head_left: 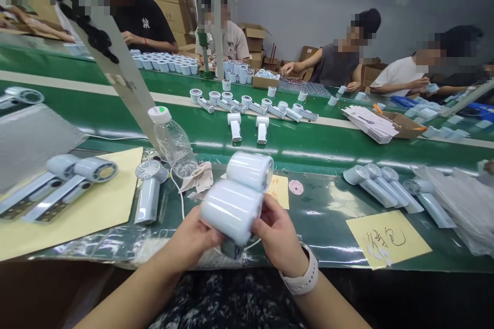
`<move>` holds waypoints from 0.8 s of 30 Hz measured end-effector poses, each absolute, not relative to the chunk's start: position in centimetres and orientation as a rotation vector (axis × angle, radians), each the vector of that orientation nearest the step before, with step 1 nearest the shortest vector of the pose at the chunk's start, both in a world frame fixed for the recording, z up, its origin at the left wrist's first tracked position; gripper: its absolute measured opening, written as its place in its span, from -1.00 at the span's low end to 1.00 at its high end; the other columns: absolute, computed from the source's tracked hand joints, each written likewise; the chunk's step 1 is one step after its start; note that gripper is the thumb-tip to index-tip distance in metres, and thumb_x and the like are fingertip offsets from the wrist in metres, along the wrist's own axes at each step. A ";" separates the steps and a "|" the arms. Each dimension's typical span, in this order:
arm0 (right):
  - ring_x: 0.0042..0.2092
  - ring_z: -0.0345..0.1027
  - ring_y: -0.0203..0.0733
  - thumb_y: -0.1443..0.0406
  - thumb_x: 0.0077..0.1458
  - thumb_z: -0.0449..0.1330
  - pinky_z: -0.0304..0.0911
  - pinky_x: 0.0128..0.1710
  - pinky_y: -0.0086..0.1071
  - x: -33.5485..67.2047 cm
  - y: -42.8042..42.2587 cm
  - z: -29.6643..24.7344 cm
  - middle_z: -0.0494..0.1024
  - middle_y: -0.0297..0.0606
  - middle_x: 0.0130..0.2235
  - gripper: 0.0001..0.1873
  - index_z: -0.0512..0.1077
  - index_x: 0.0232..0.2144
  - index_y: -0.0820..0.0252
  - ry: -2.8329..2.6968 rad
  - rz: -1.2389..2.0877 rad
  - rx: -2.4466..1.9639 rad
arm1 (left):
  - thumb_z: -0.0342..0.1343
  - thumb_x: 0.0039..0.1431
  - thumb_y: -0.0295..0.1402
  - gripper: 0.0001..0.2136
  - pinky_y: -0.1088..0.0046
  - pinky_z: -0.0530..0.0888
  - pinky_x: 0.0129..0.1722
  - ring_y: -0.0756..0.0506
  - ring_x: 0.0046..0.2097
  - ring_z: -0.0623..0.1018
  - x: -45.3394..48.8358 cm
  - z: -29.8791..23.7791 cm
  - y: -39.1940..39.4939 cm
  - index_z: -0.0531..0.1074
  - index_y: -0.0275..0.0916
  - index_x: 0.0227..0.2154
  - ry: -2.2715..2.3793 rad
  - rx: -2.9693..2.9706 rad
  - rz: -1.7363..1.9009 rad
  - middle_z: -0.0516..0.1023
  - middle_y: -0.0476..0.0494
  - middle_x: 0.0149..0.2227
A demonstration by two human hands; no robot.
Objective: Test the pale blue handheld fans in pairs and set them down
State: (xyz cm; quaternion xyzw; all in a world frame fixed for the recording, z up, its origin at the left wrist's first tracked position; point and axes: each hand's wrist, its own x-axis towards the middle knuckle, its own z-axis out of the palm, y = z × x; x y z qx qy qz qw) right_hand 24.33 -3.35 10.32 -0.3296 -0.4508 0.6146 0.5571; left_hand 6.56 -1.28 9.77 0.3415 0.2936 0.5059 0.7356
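Two pale blue handheld fans are held together in front of me, their round heads stacked: the near fan head (pixel 231 209) and the far fan head (pixel 250 169). My left hand (pixel 193 239) is wrapped around the near fan from the left. My right hand (pixel 278 234), with a white watch on its wrist, grips the fans from the right, fingers curled against the heads. The handles are mostly hidden between my palms.
More fans lie on yellow paper (pixel 96 200) at left and in a row (pixel 382 187) at right. A clear water bottle (pixel 172 141) stands ahead. A yellow written note (pixel 388 239) lies at right. Several people work across the green conveyor (pixel 309 139).
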 end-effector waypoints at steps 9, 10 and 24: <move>-0.25 0.36 -0.18 0.11 0.01 0.34 0.29 -0.24 -0.29 25.6 -4.1 9.6 0.49 -0.25 -0.17 -0.62 0.38 -0.17 0.10 -0.810 1.502 -0.879 | 0.36 0.02 -0.12 -0.69 0.41 0.53 -0.29 -0.08 -0.33 0.54 8.5 10.5 -0.8 0.49 -0.22 -0.30 0.622 0.704 1.071 0.54 -0.08 -0.35; -0.24 0.36 -0.18 0.10 0.02 0.32 0.29 -0.22 -0.28 25.6 -4.2 9.6 0.50 -0.24 -0.15 -0.63 0.38 -0.17 0.11 -0.793 1.509 -0.866 | 0.40 -0.02 -0.20 -0.68 0.43 0.52 -0.30 -0.05 -0.34 0.53 8.5 10.5 -0.9 0.47 -0.19 -0.25 0.611 0.720 1.082 0.52 -0.04 -0.35; -0.30 0.35 -0.19 0.10 0.02 0.33 0.41 -0.35 -0.28 25.4 -4.8 9.8 0.45 -0.25 -0.22 -0.60 0.37 -0.13 0.10 -0.766 1.598 -0.909 | 0.39 -0.02 -0.31 -0.62 0.47 0.47 -0.41 -0.02 -0.39 0.49 8.5 10.6 -1.5 0.45 -0.18 -0.12 0.591 0.845 1.053 0.47 -0.05 -0.31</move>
